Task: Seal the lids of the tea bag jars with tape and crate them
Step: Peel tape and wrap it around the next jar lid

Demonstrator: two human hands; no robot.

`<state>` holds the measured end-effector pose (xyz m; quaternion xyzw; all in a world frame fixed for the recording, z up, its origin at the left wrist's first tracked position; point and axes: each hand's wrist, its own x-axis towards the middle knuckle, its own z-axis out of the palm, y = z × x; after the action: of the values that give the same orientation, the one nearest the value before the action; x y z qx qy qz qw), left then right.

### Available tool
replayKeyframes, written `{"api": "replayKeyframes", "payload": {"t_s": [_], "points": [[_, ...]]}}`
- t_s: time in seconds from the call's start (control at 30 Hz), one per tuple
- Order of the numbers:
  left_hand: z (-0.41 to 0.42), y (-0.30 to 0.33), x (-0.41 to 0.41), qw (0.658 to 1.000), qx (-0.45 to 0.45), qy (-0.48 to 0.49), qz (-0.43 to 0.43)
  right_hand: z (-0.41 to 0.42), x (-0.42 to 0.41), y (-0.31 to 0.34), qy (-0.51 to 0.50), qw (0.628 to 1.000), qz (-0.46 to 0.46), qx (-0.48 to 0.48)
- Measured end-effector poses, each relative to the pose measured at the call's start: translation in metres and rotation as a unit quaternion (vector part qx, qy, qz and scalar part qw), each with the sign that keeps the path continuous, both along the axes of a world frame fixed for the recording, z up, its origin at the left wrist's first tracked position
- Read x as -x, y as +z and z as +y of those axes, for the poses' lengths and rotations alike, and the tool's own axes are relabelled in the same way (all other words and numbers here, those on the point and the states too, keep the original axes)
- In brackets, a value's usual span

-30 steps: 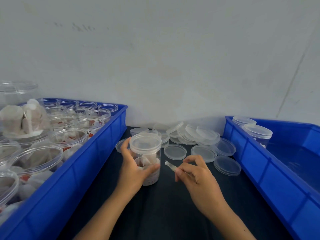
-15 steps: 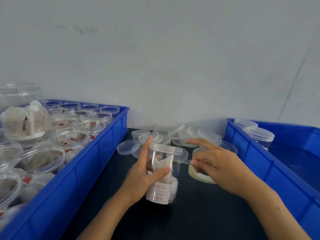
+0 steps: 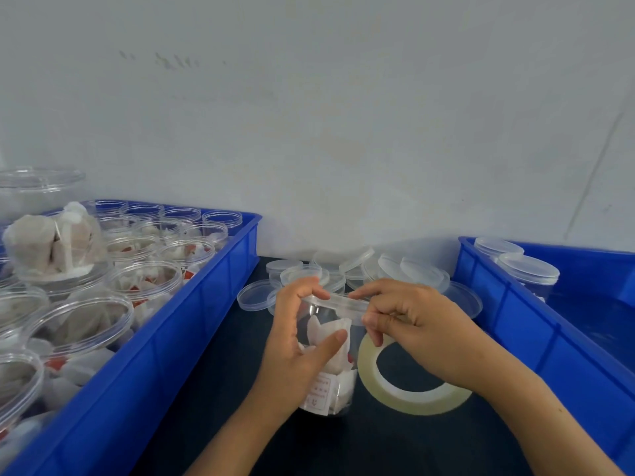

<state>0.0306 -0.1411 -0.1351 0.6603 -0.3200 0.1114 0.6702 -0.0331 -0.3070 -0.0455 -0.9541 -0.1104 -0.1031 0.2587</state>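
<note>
Two hands work one jar at table centre: left hand curls round its body, right hand pinches at the lid. Tape roll lies at the jar's 3 o'clock, crates flanking.

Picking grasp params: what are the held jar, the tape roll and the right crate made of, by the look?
Jar: clear, glossy, likely rigid plastic; tea bags show through its wall.
Tape roll: translucent yellowish film, probably clear adhesive tape, wound in a thin ring.
Right crate: opaque blue, smooth, ribbed walls; looks like moulded plastic.
</note>
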Motion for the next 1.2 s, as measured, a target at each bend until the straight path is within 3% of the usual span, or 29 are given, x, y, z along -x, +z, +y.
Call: {"api": "replayKeyframes", "payload": {"t_s": [0.27,0.57,1.2], "points": [[-0.003,0.008,0.007,0.999,-0.014,0.043,0.004,0.01,0.001,0.0,-0.049,0.987,-0.044,0.148],[-0.008,0.008,0.009,0.992,-0.018,0.12,-0.042,0.018,0.005,0.0,-0.096,0.971,-0.065,0.207],[-0.017,0.006,0.005,0.98,-0.029,0.169,-0.096,0.02,-0.003,-0.006,-0.155,0.961,-0.053,0.223]]}}
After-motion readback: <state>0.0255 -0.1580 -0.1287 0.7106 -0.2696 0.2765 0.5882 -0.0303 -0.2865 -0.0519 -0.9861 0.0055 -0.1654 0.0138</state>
